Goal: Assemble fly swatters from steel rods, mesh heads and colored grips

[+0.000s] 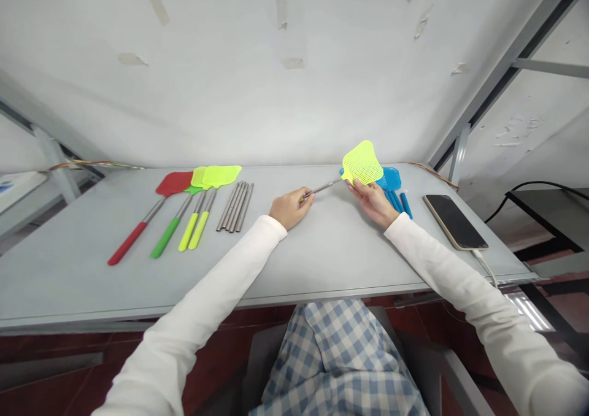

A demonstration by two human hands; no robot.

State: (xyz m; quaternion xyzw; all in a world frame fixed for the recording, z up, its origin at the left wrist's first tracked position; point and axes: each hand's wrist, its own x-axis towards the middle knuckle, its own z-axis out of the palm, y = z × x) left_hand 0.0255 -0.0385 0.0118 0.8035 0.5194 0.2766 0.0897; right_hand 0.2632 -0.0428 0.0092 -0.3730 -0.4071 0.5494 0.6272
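Observation:
A yellow-green fly swatter (363,163) is held up over the middle of the table, its metal rod slanting down to the left. My left hand (291,208) is closed around the handle end, which it mostly hides. At the swatter's head, my right hand (375,202) pinches the lower edge between thumb and fingers. Just behind the right hand lie blue fly swatter heads (392,178) and blue handle grips (405,205), partly covered by the hand. To the left of my left hand rests a row of several bare metal rods (235,207).
Farther left lie a red fly swatter (146,221), a green one (171,229) and two yellow-green ones (200,226), heads overlapping. A phone (454,221) with a white charging cable (484,265) is at the right. The white wall (276,109) rises behind the grey table (322,262).

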